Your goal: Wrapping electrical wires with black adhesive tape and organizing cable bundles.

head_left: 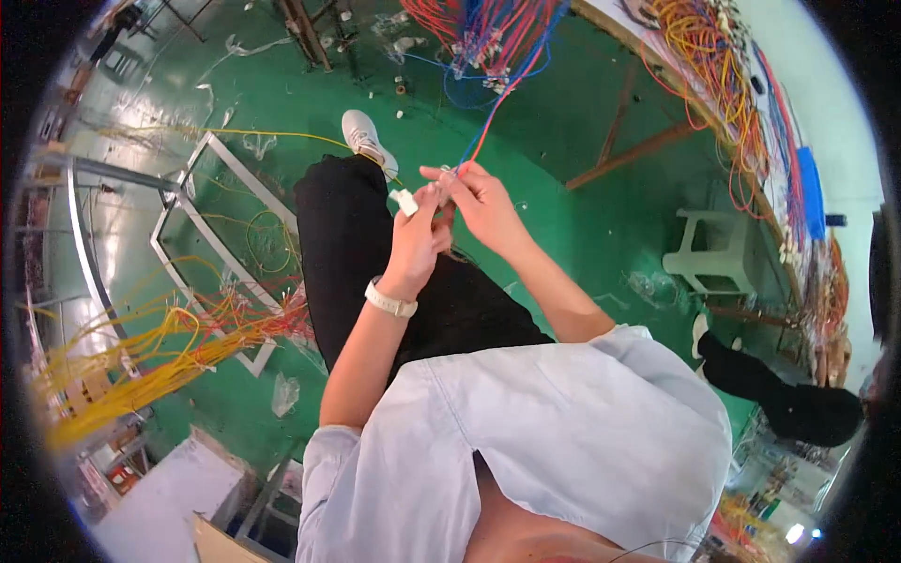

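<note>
While the left hand [418,235] pinches a small white plug [404,202] between thumb and fingers, the right hand [479,202] closes its fingertips on the ends of a red wire [488,127] and a blue wire [481,120], just right of the plug. Both wires run up and away from the plug to a hanging bunch of wires [483,38] at the top of the view. The two hands meet in front of the person's chest, above the black trousers [375,263], and a white watch [390,302] sits on the wrist below the plug.

The step in hand looks like fitting a wire end into the plug; whether any end is already seated is too small to tell. The next move probably calls for lining one metal tip up with a single hole in the plug and pushing it straight in, with the left grip kept firm so the plug does not twist.

Far left of the plug, yellow wires [141,361] lie on the green floor [582,113]; far right stands a pale stool [709,253].
</note>
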